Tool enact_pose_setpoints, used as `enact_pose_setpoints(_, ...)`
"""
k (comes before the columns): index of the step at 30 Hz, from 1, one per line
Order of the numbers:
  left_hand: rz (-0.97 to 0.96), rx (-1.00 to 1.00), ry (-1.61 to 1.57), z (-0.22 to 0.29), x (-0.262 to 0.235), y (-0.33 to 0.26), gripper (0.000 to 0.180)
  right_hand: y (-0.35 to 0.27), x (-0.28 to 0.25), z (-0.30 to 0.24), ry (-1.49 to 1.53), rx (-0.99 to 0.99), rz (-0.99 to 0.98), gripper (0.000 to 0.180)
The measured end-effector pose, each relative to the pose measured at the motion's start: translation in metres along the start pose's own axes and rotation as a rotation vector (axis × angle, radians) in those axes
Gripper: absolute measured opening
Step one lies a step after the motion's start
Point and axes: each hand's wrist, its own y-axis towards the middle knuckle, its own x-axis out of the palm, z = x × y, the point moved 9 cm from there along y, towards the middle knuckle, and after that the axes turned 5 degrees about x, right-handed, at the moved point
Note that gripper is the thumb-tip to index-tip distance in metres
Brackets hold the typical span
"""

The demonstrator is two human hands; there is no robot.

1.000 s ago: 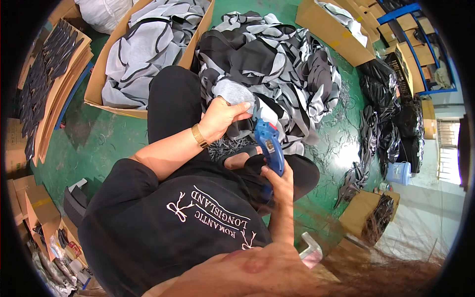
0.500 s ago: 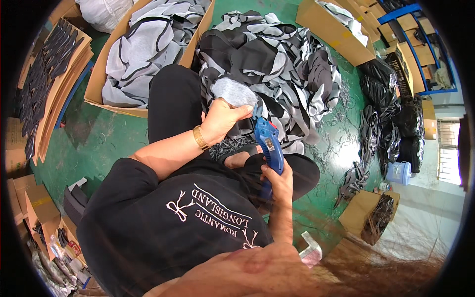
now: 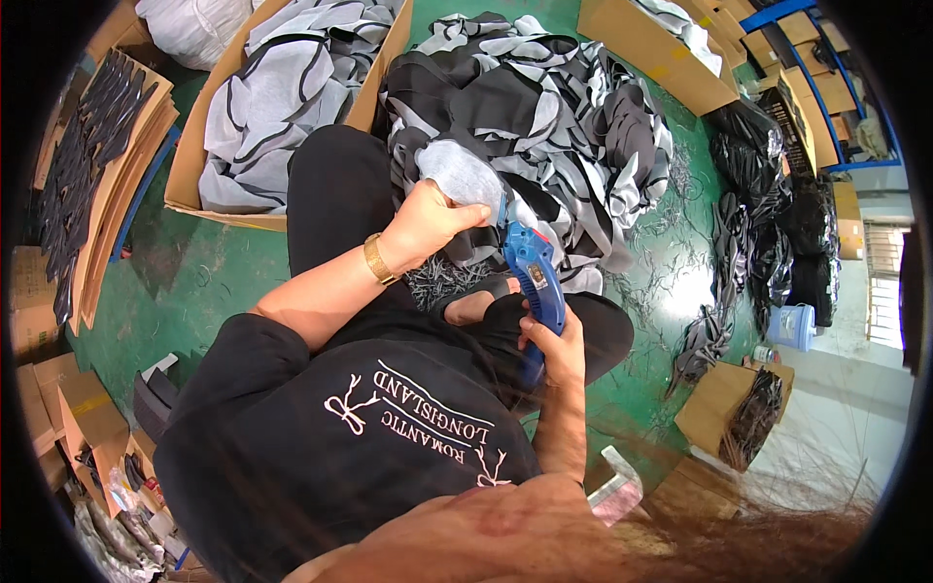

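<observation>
My left hand [image 3: 430,225] pinches a light grey fabric piece [image 3: 463,175] between thumb and fingers, above my folded legs. In my right hand [image 3: 557,348] is a pair of blue electric scissors [image 3: 535,274], gripped by the handle. Its cutting head meets the fabric's right edge, close to my left thumb. Just beyond lies a big heap of grey and black fabric pieces [image 3: 496,107] on the floor. Thin dark trimmings [image 3: 437,284] lie under my hands beside my foot. The fingers under the handle are partly hidden.
A cardboard box [image 3: 180,185] full of grey pieces stands at the far left; another box [image 3: 661,63] is at the far right. Black plastic bags [image 3: 753,155] line the right side. Stacked cardboard with dark pieces [image 3: 121,185] stands left. Scraps litter the green floor [image 3: 671,282].
Both hands hold the same things. The scissors and my right hand have shifted slightly right, and the left hand has turned a little with the fabric. The whole view has shifted slightly.
</observation>
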Motion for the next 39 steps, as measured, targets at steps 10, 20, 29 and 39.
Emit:
enact_pose_setpoints(10, -0.099, -0.018, 0.206, 0.015, 0.005, -0.001, 0.016, -0.001, -0.002, -0.005, -0.008, -0.016, -0.024, 0.034)
enact_pose_setpoints(20, -0.413, -0.205, 0.194, -0.026, 0.02, -0.011, 0.024, 0.026, -0.004, -0.049, 0.0, -0.217, 0.076, 0.03)
enact_pose_setpoints(29, -0.093, -0.298, -0.183, -0.041, 0.021, -0.011, 0.022, 0.048, 0.02, -0.044, -0.105, -0.239, 0.137, 0.032)
enact_pose_setpoints(39, -0.007, -0.185, -0.248, -0.027, 0.002, 0.005, 0.025, 0.0, -0.01, 0.005, 0.077, -0.003, -0.015, 0.036)
